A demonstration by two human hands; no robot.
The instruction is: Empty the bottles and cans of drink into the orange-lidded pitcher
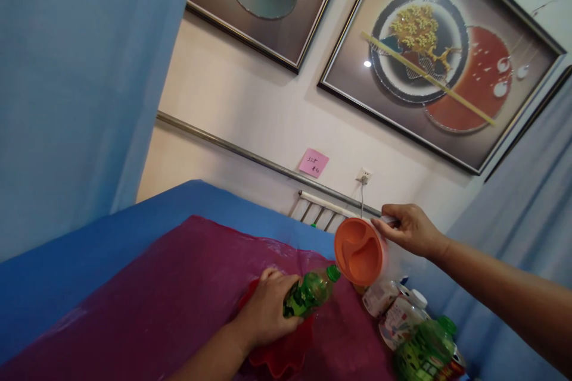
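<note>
Bottle [308, 293], green and tilted, sits clamped in my left hand [270, 309] over a red dish [279, 360], its cap [333, 273] just beside an orange cup [355, 244]. From here I have my right hand [410, 229] clamped on that cup toward the far right corner of the bench [210, 202], with more bottles [397, 324] along the right edge.

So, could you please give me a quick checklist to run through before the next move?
1. Left hand gripping the green bottle: ok, fingers wrapped around it.
2. Green cap on the bottle: ok.
3. Bottle upright: not ok, it tilts towards the orange item.
4. Right hand holding the orange item: ok, held by its handle.
5. Cap clear of the orange item: cannot tell from this angle.
6. Red dish fully visible: not ok, partly hidden.
</note>
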